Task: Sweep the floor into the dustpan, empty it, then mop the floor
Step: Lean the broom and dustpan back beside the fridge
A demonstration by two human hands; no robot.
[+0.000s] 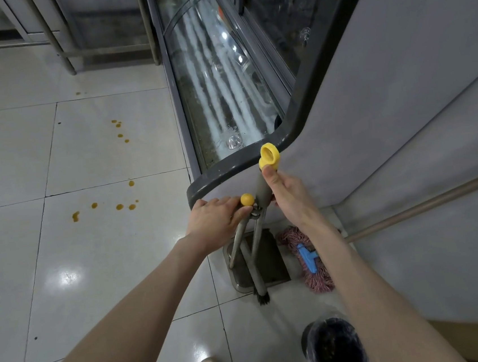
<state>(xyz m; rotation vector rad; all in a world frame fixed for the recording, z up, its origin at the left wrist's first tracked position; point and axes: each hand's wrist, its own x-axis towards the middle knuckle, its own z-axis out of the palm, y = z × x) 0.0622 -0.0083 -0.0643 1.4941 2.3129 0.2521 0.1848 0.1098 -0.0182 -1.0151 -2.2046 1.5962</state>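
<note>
Yellow plastic is topping both handles I am taking hold of. My right grip (288,197) is clamping round the pole of the slim grey metal broom (262,191) just under its yellow cap, thumb pressing up against the cap's edge. My left grip (216,224) is lying over the top of the steel tube-handled dustpan (274,261), thumb hooking round the tube just below its little yellow ball — the fingers look fairly flat, so I am judging it a light hold. Both tools are standing together on the glossy pale tiled floor (54,170), close against the end of the grey curved-glass display case (222,94), with the broom's short black bristles reaching down past the pan's near lip.

The broom is looking light and stiff, and its smooth pole seems apt to slide, so holding high under the cap is giving me a stop. The pan appears to be thin sheet metal: rigid, light, likely to swing on its forked handle and clatter on tile. The fluffy pink string mop with a blue plastic clamp (315,276) is lying just beside the pan, soft and floppy. Orange splashes (119,206) are dotting the tiles well apart to the left — sticky-looking, probably mop work rather than bristle work.
</note>
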